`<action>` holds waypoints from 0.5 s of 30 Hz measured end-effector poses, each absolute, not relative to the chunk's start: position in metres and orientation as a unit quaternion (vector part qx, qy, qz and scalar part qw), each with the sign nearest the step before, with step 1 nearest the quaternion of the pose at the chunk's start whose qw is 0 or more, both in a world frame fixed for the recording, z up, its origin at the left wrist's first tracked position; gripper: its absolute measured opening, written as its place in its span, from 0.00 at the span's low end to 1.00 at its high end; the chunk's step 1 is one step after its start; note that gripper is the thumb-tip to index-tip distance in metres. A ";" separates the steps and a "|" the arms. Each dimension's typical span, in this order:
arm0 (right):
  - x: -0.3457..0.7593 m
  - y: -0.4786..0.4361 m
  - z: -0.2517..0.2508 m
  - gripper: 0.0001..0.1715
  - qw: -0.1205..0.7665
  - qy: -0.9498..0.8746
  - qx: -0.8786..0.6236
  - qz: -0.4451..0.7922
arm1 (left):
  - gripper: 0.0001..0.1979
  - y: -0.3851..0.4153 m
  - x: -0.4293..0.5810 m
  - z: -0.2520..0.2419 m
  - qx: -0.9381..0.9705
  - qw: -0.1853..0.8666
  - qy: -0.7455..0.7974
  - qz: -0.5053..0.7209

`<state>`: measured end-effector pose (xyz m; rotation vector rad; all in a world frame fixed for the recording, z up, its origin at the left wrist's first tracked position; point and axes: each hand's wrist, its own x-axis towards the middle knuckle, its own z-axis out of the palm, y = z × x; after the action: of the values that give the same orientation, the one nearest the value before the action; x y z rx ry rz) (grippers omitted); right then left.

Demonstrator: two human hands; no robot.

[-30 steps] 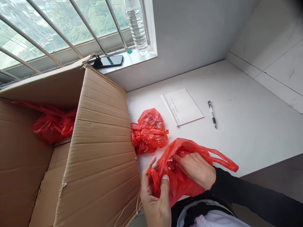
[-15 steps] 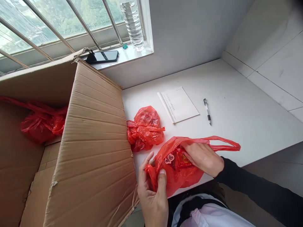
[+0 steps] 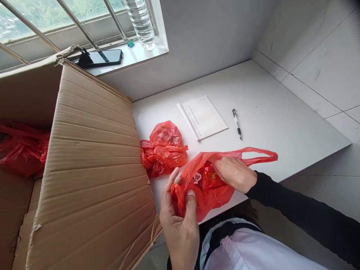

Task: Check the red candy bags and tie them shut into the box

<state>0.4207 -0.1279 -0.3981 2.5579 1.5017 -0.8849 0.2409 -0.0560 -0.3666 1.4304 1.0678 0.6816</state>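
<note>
An open red plastic bag [image 3: 216,198] rests at the table's front edge, one handle loop stretched out to the right. My left hand [image 3: 181,221] grips the bag's bunched left side between thumb and fingers. Inside the bag's mouth lie a red packet with gold print [image 3: 213,177] and a small piece with a pink label [image 3: 197,178]. My right hand [image 3: 234,173] reaches into the bag, its fingertips hidden by the plastic and contents. Beyond my left hand, a knotted red bag [image 3: 165,148] sits on the table against the cardboard box.
A large open cardboard box [image 3: 92,165] stands at the left with another red bag [image 3: 24,150] inside. On the white table [image 3: 287,123] are a notebook [image 3: 204,118] and a pen [image 3: 237,124]. The windowsill holds a phone [image 3: 107,57] and a water bottle [image 3: 141,24].
The view has shifted, so the surroundings appear farther left and slightly higher. My right hand's fingers are sunk deeper into the bag, and my left hand keeps its grip.
</note>
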 end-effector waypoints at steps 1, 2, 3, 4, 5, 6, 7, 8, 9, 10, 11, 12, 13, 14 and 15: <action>0.421 -0.126 -0.398 0.19 0.024 0.482 0.827 -0.287 | 0.23 -0.056 0.242 -0.367 0.618 0.573 0.454 0.291; 0.422 -0.125 -0.399 0.21 0.025 0.480 0.829 -0.287 | 0.23 -0.056 0.243 -0.366 0.624 0.568 0.452 0.290; 0.423 -0.124 -0.399 0.22 0.026 0.478 0.830 -0.287 | 0.22 -0.056 0.244 -0.366 0.628 0.566 0.450 0.288; 0.424 -0.122 -0.399 0.23 0.027 0.478 0.830 -0.286 | 0.22 -0.056 0.245 -0.366 0.631 0.565 0.448 0.286; 0.426 -0.121 -0.399 0.23 0.028 0.478 0.830 -0.284 | 0.21 -0.055 0.246 -0.366 0.633 0.565 0.446 0.284; 0.426 -0.120 -0.399 0.22 0.029 0.480 0.830 -0.282 | 0.21 -0.055 0.247 -0.367 0.635 0.566 0.444 0.282; 0.426 -0.119 -0.398 0.22 0.030 0.481 0.830 -0.280 | 0.21 -0.054 0.248 -0.368 0.636 0.566 0.444 0.281; 0.425 -0.119 -0.396 0.22 0.030 0.483 0.831 -0.276 | 0.22 -0.053 0.248 -0.368 0.636 0.565 0.445 0.279; 0.423 -0.119 -0.394 0.23 0.030 0.486 0.830 -0.273 | 0.22 -0.051 0.248 -0.369 0.637 0.564 0.446 0.278; 0.419 -0.118 -0.392 0.23 0.029 0.492 0.826 -0.272 | 0.22 -0.050 0.248 -0.370 0.638 0.562 0.448 0.275; 0.414 -0.118 -0.391 0.23 0.027 0.503 0.819 -0.274 | 0.21 -0.050 0.247 -0.371 0.637 0.562 0.451 0.274; 0.407 -0.118 -0.390 0.23 0.024 0.518 0.808 -0.278 | 0.21 -0.049 0.246 -0.371 0.633 0.565 0.454 0.273; 0.400 -0.117 -0.391 0.23 0.021 0.535 0.795 -0.284 | 0.20 -0.048 0.244 -0.372 0.623 0.573 0.457 0.273; 0.392 -0.116 -0.393 0.22 0.018 0.551 0.782 -0.290 | 0.19 -0.048 0.241 -0.372 0.608 0.586 0.460 0.274; 0.384 -0.115 -0.396 0.22 0.014 0.565 0.771 -0.294 | 0.18 -0.048 0.239 -0.372 0.588 0.604 0.463 0.275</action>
<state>0.3845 -0.1148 -0.3961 2.4008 1.7590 -0.9145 0.2391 -0.0485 -0.3723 1.3605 1.0708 0.6367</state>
